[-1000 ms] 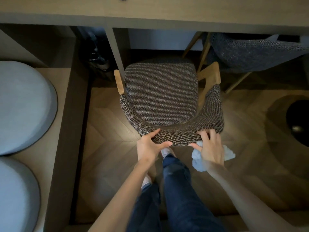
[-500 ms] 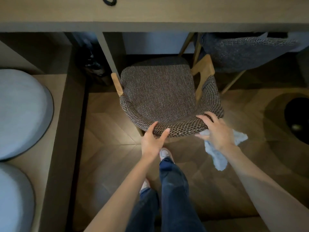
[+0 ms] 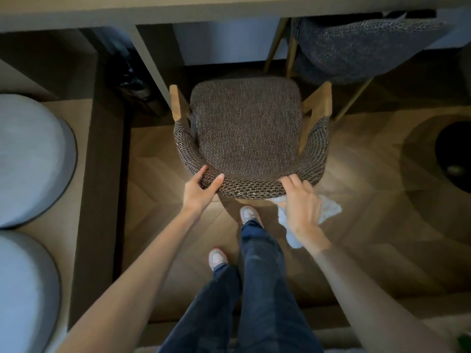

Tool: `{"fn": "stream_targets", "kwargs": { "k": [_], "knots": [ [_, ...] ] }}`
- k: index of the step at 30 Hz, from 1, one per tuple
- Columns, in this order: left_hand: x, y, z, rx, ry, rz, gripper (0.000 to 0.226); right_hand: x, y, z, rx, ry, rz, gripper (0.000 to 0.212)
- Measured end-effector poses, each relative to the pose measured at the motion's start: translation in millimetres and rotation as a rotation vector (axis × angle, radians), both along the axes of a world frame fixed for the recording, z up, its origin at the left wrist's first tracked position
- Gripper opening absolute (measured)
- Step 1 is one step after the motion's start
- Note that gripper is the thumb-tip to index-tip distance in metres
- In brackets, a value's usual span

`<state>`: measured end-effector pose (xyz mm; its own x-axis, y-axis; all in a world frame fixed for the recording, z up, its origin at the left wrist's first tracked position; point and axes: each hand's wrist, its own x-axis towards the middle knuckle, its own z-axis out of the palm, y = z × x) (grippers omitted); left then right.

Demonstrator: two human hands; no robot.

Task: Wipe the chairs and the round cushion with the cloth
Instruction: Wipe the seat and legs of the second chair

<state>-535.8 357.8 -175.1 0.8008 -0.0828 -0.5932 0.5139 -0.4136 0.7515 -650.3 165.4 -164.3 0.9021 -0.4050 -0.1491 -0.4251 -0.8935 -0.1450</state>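
Note:
A brown woven chair [image 3: 246, 128] with wooden arms stands partly under the desk, its curved backrest nearest me. My left hand [image 3: 200, 191] grips the backrest's left part, thumb on top. My right hand [image 3: 300, 205] lies on the backrest's right part and holds a white cloth [image 3: 328, 211] under the palm; the cloth hangs below the rim. A second, darker chair [image 3: 356, 47] stands at the upper right. Two round grey cushions [image 3: 30, 159] lie on the wooden bench at left.
The desk edge [image 3: 229, 8] runs across the top, with a slanted desk leg [image 3: 150, 64] left of the chair. A dark round object [image 3: 453, 154] sits on the floor at right. My legs and shoes [image 3: 248, 215] stand just behind the chair.
The chair has been drawn out from under the desk toward me. My left hand shifted left along the backrest and wrapped it; my right hand stayed on the right part with the cloth.

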Motion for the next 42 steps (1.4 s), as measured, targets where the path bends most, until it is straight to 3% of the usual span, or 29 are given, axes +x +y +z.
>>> {"fn": "stream_targets", "kwargs": {
  "k": [3,6,9,11,14,16,20,25,28,31,35,42],
  "knots": [
    [-7,0,0,-0.103,-0.002,0.106,0.078,-8,7,-7,0.102,-0.083,-0.031,0.06],
    [-15,-17,-1,-0.262,0.116,0.317,0.101,-7,10,-14,0.145,-0.095,-0.073,0.064],
    [-3,-36,1,-0.227,0.241,0.513,0.112,0,11,-19,0.154,-0.106,-0.1,0.064],
    [10,-41,5,-0.191,0.258,0.566,0.095,10,11,-18,0.156,-0.108,-0.103,0.061],
    [31,-45,10,-0.181,0.219,0.62,0.052,35,11,-15,0.159,-0.139,-0.101,0.058],
    [52,-45,16,-0.173,0.191,0.666,0.04,56,15,-11,0.197,-0.17,-0.097,0.056],
    [94,-32,26,-0.132,0.137,0.67,0.038,90,32,-2,0.214,-0.191,-0.047,0.052],
    [90,-5,16,-0.1,0.14,0.715,0.052,84,64,-8,0.196,-0.157,-0.05,0.061],
    [73,2,10,-0.111,0.108,0.764,0.037,74,62,-13,0.19,-0.164,-0.016,0.068],
    [60,6,10,-0.166,0.119,0.818,0.037,66,57,-13,0.16,-0.152,0.033,0.067],
    [67,1,8,-0.225,0.159,0.89,0.059,78,44,-16,0.19,-0.122,0.079,0.061],
    [119,-44,13,-0.392,0.277,0.845,0.046,142,-12,-20,0.221,-0.166,0.079,0.053]
  ]
}}
